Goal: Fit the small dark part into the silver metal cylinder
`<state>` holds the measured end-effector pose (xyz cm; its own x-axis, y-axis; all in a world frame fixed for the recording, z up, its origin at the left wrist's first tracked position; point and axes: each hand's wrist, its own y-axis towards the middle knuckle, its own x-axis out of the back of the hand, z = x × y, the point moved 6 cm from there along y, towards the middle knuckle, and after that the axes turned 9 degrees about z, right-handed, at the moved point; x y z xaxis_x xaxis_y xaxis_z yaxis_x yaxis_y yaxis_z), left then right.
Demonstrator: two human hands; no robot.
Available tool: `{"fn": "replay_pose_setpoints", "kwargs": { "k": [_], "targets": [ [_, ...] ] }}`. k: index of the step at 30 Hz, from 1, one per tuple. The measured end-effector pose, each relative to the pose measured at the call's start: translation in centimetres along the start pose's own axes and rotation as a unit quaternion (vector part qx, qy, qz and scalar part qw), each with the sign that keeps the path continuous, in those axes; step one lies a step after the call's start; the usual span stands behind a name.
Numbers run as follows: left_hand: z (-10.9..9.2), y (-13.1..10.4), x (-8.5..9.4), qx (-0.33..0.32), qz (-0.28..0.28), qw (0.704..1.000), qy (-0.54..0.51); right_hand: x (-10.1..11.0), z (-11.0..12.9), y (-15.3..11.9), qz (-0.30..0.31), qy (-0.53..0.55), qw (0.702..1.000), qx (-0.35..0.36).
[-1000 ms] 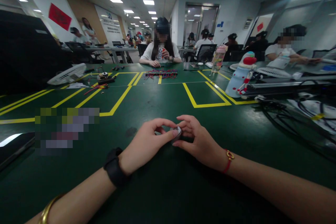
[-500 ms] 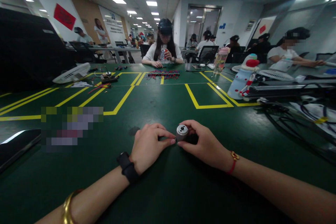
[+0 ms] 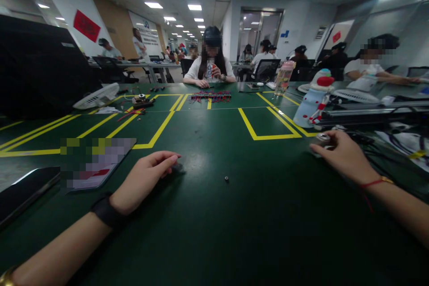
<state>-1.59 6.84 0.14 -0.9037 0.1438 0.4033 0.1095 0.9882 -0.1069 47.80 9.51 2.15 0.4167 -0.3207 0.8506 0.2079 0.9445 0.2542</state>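
My right hand [image 3: 345, 154] is at the right side of the green table, its thumb and fingers wrapped round a short silver metal cylinder [image 3: 322, 138] with a flat round top. My left hand [image 3: 144, 181] hovers low over the table left of the middle. Its fingers reach forward, the thumb lies alongside the index finger, and nothing shows in it. A dark patch [image 3: 178, 168] on the table surface is beside those fingertips. Between the two hands, a small metal ring-like part [image 3: 226, 179] stands alone on the table.
A tablet-like flat device [image 3: 110, 167] and a dark device [image 3: 27, 192] lie at the left. Cables [image 3: 398, 174] and a blue bottle [image 3: 306, 105] are on the right. Across the table, a person [image 3: 210, 60] sits behind a bundle of coloured wires [image 3: 210, 97].
My right hand has carried the metal cylinder far to the right. The left hand has drawn back to the left, and the small ring-like part now shows on the table.
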Motion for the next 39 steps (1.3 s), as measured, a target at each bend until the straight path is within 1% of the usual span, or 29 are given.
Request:
{"fn": "replay_pose_setpoints", "kwargs": {
  "k": [1, 2, 3, 4, 5, 6, 7, 8, 9, 10, 11, 12, 14, 15, 16, 17, 18, 19, 20, 22, 23, 24, 26, 28, 29, 30, 32, 36, 39],
  "targets": [
    [0.4, 0.1, 0.2, -0.004, -0.006, 1.000, -0.023, 0.4, -1.2, 0.3, 0.000, -0.010, 1.000, -0.008],
    [0.6, 0.3, 0.2, -0.007, -0.008, 0.999, -0.037, 0.7, -2.0, 0.4, -0.002, -0.021, 1.000, -0.012],
    [0.8, 0.4, 0.1, -0.009, -0.009, 0.999, -0.042, 0.9, -2.2, 0.4, -0.009, -0.030, 0.999, -0.016],
    [0.8, 0.5, 0.0, -0.010, -0.010, 0.999, -0.038, 1.2, -1.8, 0.1, -0.028, -0.043, 0.999, -0.013],
    [0.7, 0.5, -0.1, -0.010, -0.011, 0.999, -0.032, 1.4, -0.7, -0.4, -0.056, -0.061, 0.997, 0.001],
    [0.6, 0.5, -0.2, -0.010, -0.013, 1.000, -0.026, 1.3, 1.1, -1.0, -0.084, -0.080, 0.993, 0.032],
    [0.5, 0.5, -0.3, -0.010, -0.016, 1.000, -0.019, 0.9, 3.4, -1.9, -0.095, -0.093, 0.988, 0.082],
    [0.4, 0.5, -0.4, -0.008, -0.018, 1.000, -0.012, 0.1, 6.2, -3.0, -0.086, -0.099, 0.981, 0.145],
    [0.3, 0.4, -0.4, -0.008, -0.021, 1.000, -0.005, -1.3, 9.2, -4.2, -0.048, -0.082, 0.971, 0.217],
    [0.2, 0.4, -0.4, -0.007, -0.023, 1.000, 0.004, -3.2, 12.1, -5.4, 0.037, -0.045, 0.958, 0.282],
    [0.1, 0.3, -0.4, -0.007, -0.026, 1.000, 0.014, -5.2, 14.6, -6.7, 0.118, 0.001, 0.941, 0.318],
    [0.0, 0.3, -0.4, -0.006, -0.028, 0.999, 0.025, -6.9, 16.9, -7.8, 0.178, 0.039, 0.926, 0.331],
    [-0.2, 0.3, -0.3, -0.006, -0.031, 0.999, 0.045, -9.5, 20.3, -9.3, 0.241, 0.076, 0.903, 0.347],
    [-0.2, 0.3, -0.3, -0.006, -0.032, 0.998, 0.053, -10.3, 21.3, -9.5, 0.258, 0.082, 0.897, 0.349],
    [-0.3, 0.3, -0.2, -0.006, -0.034, 0.998, 0.060, -10.8, 21.9, -9.5, 0.270, 0.085, 0.893, 0.350],
    [-0.3, 0.3, -0.2, -0.006, -0.035, 0.997, 0.066, -10.7, 22.0, -9.2, 0.275, 0.088, 0.893, 0.347],
    [-0.3, 0.4, -0.2, -0.007, -0.035, 0.997, 0.071, -10.1, 21.5, -8.5, 0.268, 0.092, 0.897, 0.339],
    [-0.2, 0.4, -0.2, -0.008, -0.035, 0.997, 0.074, -8.9, 20.6, -7.6, 0.248, 0.094, 0.907, 0.326],
    [-0.2, 0.4, -0.2, -0.009, -0.036, 0.996, 0.077, -7.3, 19.2, -6.4, 0.213, 0.090, 0.923, 0.307],
    [-0.3, 0.5, -0.3, -0.011, -0.037, 0.996, 0.080, -3.2, 15.2, -3.8, 0.116, 0.048, 0.960, 0.250],
    [-0.3, 0.5, -0.3, -0.013, -0.037, 0.996, 0.081, -1.1, 12.9, -2.5, 0.066, 0.007, 0.975, 0.213],
    [-0.3, 0.5, -0.4, -0.013, -0.036, 0.996, 0.082, 0.8, 10.4, -1.3, 0.033, -0.039, 0.983, 0.174],
    [-0.5, 0.5, -0.6, -0.015, -0.032, 0.996, 0.083, 3.3, 5.5, 0.7, 0.030, -0.128, 0.988, 0.081],
    [-0.6, 0.5, -0.7, -0.015, -0.027, 0.996, 0.085, 4.5, 1.5, 2.1, 0.060, -0.170, 0.984, 0.007],
    [-0.7, 0.4, -0.7, -0.014, -0.027, 0.996, 0.086, 4.7, 0.1, 2.4, 0.075, -0.174, 0.982, -0.015],
    [-0.7, 0.4, -0.8, -0.014, -0.026, 0.996, 0.087, 4.8, -0.8, 2.6, 0.088, -0.173, 0.981, -0.025],
    [-0.7, 0.3, -0.8, -0.014, -0.021, 0.995, 0.093, 4.6, -1.3, 2.7, 0.094, -0.163, 0.982, -0.028],
    [-0.6, 0.1, -0.8, -0.010, -0.007, 0.994, 0.107, 4.4, -0.5, 2.4, 0.070, -0.150, 0.985, -0.049],
    [-0.6, 0.0, -0.8, -0.014, -0.007, 0.994, 0.112, 4.2, -0.1, 2.2, 0.065, -0.124, 0.988, -0.063]
  ]
}}
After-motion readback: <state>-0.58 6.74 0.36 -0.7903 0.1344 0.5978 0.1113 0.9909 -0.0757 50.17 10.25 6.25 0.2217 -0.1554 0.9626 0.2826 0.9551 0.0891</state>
